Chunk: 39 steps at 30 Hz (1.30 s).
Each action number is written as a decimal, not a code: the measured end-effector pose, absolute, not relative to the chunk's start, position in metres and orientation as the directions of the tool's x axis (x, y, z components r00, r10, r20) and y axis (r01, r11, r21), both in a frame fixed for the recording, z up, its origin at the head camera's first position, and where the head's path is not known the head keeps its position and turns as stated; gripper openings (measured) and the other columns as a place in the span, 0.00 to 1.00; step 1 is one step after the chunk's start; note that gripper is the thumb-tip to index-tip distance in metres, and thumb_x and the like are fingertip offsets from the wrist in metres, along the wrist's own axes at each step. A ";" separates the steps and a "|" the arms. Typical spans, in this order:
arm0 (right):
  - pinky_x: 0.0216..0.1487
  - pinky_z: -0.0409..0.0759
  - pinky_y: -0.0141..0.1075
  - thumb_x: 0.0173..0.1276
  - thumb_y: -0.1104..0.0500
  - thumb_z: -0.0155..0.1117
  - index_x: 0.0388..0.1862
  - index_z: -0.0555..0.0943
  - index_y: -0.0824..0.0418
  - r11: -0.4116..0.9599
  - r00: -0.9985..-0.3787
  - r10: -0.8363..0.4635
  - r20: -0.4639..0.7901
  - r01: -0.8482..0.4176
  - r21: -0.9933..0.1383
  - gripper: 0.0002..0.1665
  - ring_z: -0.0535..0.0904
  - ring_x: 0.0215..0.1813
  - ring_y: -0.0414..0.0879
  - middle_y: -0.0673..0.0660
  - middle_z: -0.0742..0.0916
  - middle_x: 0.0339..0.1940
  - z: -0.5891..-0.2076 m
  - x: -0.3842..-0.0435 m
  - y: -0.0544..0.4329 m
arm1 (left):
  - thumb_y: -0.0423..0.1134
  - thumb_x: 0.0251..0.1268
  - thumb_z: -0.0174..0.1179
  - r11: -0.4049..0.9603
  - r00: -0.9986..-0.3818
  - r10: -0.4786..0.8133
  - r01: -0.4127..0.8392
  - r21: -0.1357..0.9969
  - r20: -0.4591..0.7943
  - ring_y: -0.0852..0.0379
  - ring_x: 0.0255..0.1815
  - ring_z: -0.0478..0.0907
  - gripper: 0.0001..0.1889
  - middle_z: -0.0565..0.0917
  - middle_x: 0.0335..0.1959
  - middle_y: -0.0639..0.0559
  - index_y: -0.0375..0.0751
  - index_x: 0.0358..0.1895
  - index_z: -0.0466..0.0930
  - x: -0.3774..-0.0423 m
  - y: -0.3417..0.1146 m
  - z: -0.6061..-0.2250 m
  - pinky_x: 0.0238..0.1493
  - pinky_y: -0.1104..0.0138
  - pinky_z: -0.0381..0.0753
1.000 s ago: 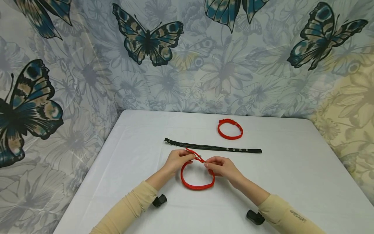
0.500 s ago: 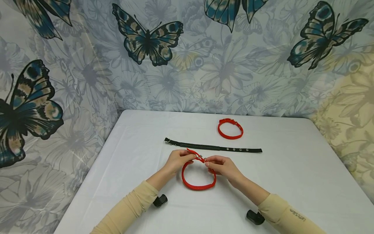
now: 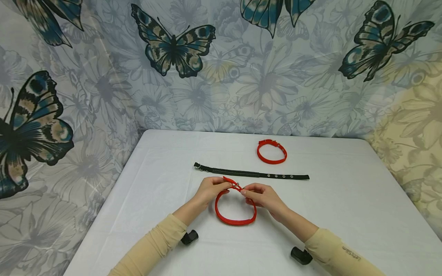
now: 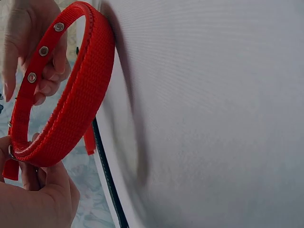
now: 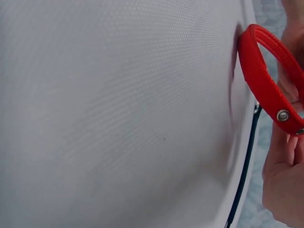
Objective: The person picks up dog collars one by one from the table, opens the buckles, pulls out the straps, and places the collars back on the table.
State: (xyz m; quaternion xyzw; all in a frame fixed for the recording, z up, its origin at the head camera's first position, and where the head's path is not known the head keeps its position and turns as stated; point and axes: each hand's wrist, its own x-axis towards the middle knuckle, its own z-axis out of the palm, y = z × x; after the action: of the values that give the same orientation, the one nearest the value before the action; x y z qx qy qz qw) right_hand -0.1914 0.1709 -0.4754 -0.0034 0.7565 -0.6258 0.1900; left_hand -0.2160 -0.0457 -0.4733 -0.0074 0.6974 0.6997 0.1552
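A red collar (image 3: 236, 222) with metal eyelets is bent into a loop, its strap passed through the buckle (image 3: 236, 185) at the far side. My left hand (image 3: 210, 188) pinches it beside the buckle, where a short strap end sticks out past the fingers. On the other side, my right hand (image 3: 263, 197) pinches the strap close to the buckle. The left wrist view shows the padded band (image 4: 90, 90) and several eyelets along the strap. In the right wrist view the collar (image 5: 263, 78) partly covers the fingers.
Behind the hands a black collar (image 3: 235, 172) lies stretched out flat on the white table (image 3: 345, 199). Farther back sits another red collar (image 3: 272, 161), closed in a ring. Black camera mounts (image 3: 301, 255) hang at both wrists. A butterfly-patterned cloth (image 3: 224, 96) stands behind the table.
The collar's loop has moved slightly right and looks a little wider. Its free strap end beyond the buckle has shifted slightly right. Both hands stay nearly in place.
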 end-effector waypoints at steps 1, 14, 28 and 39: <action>0.45 0.83 0.37 0.63 0.48 0.70 0.47 0.82 0.64 0.217 -0.929 -0.243 -0.278 0.227 -0.949 0.22 0.84 0.40 0.49 0.64 0.86 0.44 -0.476 -0.192 0.170 | 0.33 0.60 0.66 0.028 -0.951 0.213 -0.222 0.975 -0.222 0.59 0.33 0.84 0.11 0.86 0.35 0.47 0.27 0.42 0.85 -0.216 -0.046 -0.473 0.43 0.66 0.83; 0.46 0.83 0.37 0.63 0.51 0.71 0.48 0.83 0.65 0.196 -0.942 -0.237 -0.236 0.192 -0.962 0.21 0.84 0.42 0.54 0.66 0.86 0.45 -0.475 -0.191 0.169 | 0.33 0.60 0.66 0.032 -0.948 0.201 -0.245 0.969 -0.246 0.61 0.31 0.84 0.11 0.86 0.34 0.48 0.28 0.43 0.85 -0.215 -0.047 -0.471 0.41 0.68 0.83; 0.47 0.83 0.36 0.64 0.54 0.70 0.52 0.84 0.64 0.217 -0.947 -0.262 -0.186 0.130 -0.967 0.20 0.83 0.44 0.53 0.59 0.86 0.44 -0.473 -0.190 0.174 | 0.35 0.60 0.66 0.034 -0.951 0.159 -0.261 0.965 -0.263 0.61 0.30 0.84 0.11 0.87 0.33 0.47 0.30 0.43 0.85 -0.216 -0.050 -0.475 0.40 0.68 0.82; 0.47 0.83 0.37 0.63 0.50 0.71 0.49 0.83 0.64 0.216 -0.946 -0.224 -0.233 0.185 -0.959 0.22 0.83 0.43 0.53 0.64 0.86 0.46 -0.474 -0.190 0.172 | 0.34 0.61 0.67 0.026 -0.950 0.185 -0.251 0.968 -0.251 0.62 0.30 0.84 0.11 0.86 0.33 0.51 0.29 0.43 0.85 -0.217 -0.051 -0.476 0.41 0.67 0.83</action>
State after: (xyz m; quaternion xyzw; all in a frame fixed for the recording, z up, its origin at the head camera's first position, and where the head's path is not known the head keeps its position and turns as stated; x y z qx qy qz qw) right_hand -0.1901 0.1721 -0.4745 -0.0129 0.7625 -0.6258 0.1635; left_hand -0.2170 -0.0507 -0.4759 -0.0237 0.6990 0.6975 0.1561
